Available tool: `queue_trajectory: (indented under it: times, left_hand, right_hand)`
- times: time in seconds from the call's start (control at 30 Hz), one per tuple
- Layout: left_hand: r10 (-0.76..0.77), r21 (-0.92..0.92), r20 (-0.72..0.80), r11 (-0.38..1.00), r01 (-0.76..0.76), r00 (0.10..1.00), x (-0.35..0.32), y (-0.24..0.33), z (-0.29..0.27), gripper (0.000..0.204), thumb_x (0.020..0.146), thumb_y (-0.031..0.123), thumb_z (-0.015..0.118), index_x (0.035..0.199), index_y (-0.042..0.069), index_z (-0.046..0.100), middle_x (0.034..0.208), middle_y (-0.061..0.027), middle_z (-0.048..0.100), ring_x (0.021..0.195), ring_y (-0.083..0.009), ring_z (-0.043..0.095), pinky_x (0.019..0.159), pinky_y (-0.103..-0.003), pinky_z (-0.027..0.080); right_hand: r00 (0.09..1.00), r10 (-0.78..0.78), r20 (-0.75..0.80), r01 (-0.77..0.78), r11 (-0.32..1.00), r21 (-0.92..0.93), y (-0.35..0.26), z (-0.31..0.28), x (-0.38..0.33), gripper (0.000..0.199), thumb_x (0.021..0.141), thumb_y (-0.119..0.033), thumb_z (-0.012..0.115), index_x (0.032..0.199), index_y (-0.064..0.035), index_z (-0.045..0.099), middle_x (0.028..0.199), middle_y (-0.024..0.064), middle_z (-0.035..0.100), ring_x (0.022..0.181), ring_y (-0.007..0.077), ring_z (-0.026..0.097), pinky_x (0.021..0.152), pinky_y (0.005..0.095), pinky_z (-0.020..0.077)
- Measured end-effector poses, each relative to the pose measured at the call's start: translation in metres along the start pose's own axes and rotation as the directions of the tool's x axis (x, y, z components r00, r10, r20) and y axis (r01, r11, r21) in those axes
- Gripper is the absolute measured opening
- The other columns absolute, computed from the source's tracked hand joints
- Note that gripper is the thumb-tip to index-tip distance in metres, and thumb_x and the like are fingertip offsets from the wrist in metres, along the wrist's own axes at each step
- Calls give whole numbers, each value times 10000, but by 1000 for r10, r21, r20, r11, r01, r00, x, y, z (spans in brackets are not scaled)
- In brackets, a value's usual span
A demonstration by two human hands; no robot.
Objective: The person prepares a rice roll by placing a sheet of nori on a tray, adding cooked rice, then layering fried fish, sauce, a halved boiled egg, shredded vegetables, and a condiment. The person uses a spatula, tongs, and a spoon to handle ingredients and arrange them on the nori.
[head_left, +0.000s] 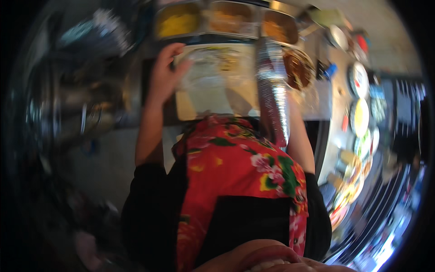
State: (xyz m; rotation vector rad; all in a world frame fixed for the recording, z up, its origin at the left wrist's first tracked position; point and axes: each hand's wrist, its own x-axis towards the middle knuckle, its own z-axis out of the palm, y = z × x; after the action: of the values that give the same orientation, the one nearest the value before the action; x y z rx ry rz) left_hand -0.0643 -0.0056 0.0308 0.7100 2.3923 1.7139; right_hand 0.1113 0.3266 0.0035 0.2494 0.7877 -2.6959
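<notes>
foil roll [272,90] spans the clear-wrapped tray [217,81], no sheet torn off yet; left hand [165,68] lies flat, fingers spread, on the tray edge; right hand hidden, grip unclear.

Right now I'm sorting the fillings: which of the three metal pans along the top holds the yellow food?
The leftmost pan, above the left hand. Its filling is bright yellow; the middle pan and right pan hold orange-brown food.

A foil roll [272,90] and food trays [226,20] crowd the board [213,97]; its near edge lies open.
</notes>
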Motion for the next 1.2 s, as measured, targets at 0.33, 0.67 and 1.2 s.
queue_trajectory:
  times: [0.33, 0.67, 1.2]
  left_hand:
    - [-63, 240, -285, 961, 135, 957, -38, -118, 51, 390, 794, 163, 746, 1133, 15, 623, 980, -162, 673, 913, -322, 654, 825, -376, 503]
    - [240, 207, -229, 959, -194, 943, -14, 15, 69, 96, 849, 39, 654, 945, 41, 651, 860, -148, 669, 791, -341, 655, 686, -400, 515]
    - [-88, -807, -21, 589, 35, 996, 5, 94, -49, 486, 794, -20, 503, 1279, -26, 540, 1045, -132, 647, 595, -75, 500, 517, -158, 436]
  right_hand:
    - [826, -356, 436, 348, -286, -893, 19, 79, 116, 458, 743, -305, 803, 1102, -74, 638, 963, 172, 692, 924, 375, 657, 824, 437, 527]
    - [874, 431, -226, 40, -527, -849, 20, 22, 182, 598, 768, -400, 784, 1248, -86, 614, 1136, 202, 683, 1066, 354, 653, 925, 400, 492]
    - [924, 174, 340, 270, -927, -260, -90, 151, -16, 64, 769, -97, 631, 830, -84, 615, 839, 71, 604, 804, 259, 637, 691, 387, 511]
